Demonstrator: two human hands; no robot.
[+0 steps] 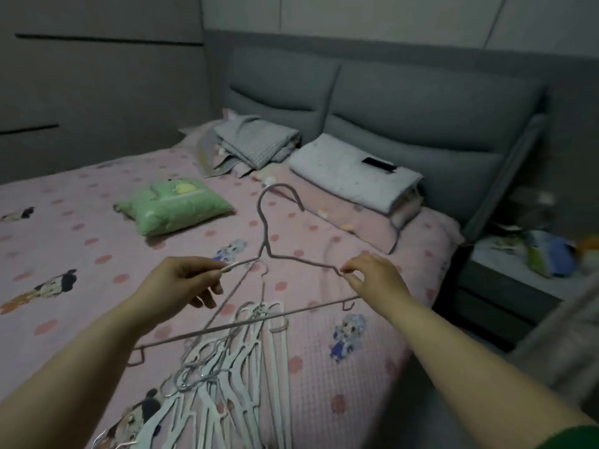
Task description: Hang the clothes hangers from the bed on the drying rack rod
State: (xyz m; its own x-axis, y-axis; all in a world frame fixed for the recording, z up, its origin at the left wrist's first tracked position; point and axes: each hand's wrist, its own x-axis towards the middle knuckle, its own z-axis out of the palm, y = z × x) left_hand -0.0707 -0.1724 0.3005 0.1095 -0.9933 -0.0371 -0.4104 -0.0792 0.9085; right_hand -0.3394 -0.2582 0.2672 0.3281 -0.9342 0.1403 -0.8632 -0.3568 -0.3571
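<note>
A thin pink wire hanger (266, 234) is held up over the bed (97, 222), hook pointing away from me. My left hand (181, 280) pinches its left shoulder wire between thumb and fingers. My right hand (372, 275) pinches the right shoulder bend. The hanger's long bottom bar runs diagonally below both hands. Under it, a pile of several white plastic hangers (227, 367) lies on the pink dotted sheet near the bed's front edge. No drying rack rod is in view.
A green pillow (173, 209), folded grey blankets (256, 140) and a white folded quilt (353, 173) with a dark phone (379, 164) on it lie toward the grey headboard (405, 102). A cluttered nightstand (518, 277) stands at the right.
</note>
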